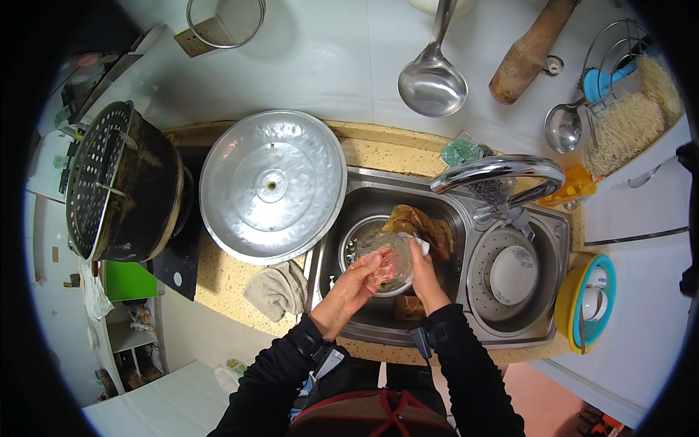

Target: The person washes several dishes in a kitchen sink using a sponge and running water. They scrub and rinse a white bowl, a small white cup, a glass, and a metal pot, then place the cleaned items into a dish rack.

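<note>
Over the left sink basin [322, 257], both hands hold a clear bowl [401, 254], probably glass. My left hand [355, 287] has its fingers at the bowl's left side, some seen through the clear wall. My right hand [426, 276] grips the right rim, with a small white cloth or wipe [422, 246] at its fingertips. Beneath the bowl sits a round metal basin [348, 240], partly hidden. Brown, wet-looking material [437, 232], perhaps cloth or plastic, lies behind it in the sink.
A chrome faucet [491, 166] arches behind the sink. The right basin holds a perforated metal colander [480, 278] with a white plate [513, 275]. Left stand a large metal lid [240, 191], a grey rag [278, 289] and a dark pot [147, 196]. A yellow basin [562, 311] stands right.
</note>
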Available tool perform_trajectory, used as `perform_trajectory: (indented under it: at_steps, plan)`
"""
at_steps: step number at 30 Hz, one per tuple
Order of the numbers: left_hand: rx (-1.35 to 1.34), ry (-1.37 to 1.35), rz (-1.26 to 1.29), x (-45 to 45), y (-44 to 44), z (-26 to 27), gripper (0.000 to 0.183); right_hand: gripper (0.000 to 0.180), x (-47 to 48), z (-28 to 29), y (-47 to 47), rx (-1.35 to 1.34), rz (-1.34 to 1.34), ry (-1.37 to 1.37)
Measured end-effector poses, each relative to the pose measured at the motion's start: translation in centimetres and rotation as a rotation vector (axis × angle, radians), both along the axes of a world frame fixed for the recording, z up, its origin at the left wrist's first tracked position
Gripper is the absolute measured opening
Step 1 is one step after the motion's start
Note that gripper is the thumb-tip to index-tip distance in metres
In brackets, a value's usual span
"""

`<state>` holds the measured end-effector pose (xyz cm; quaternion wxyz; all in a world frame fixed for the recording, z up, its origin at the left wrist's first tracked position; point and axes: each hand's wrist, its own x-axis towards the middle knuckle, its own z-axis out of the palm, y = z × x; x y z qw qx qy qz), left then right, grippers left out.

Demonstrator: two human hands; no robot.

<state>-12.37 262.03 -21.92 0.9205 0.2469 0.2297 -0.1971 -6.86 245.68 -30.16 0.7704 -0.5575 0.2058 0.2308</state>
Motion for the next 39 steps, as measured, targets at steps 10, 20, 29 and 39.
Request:
perform_trajectory:
  at_steps: [10, 20, 29, 39]
  plan:
    - [0.266, 0.020, -0.011, -1.0, 3.6, -3.7, 0.026, 0.038, -0.3, -9.2, 1.7, -1.338, 1.196, -0.722]
    - [0.381, -0.002, -0.174, -0.3, 3.0, -5.0, 0.030, 0.039, -3.2, 2.8, 3.0, -0.296, 0.258, -0.479]
    - [0.376, -0.094, -0.423, -0.4, 1.5, -2.3, 0.020, 0.032, -1.2, 4.9, 5.1, -0.683, 0.307, -0.696]
    - [-0.004, -0.097, -0.286, -0.6, 2.6, 0.7, 0.038, 0.041, 1.5, 3.4, -0.3, 0.515, 0.125, 0.336]
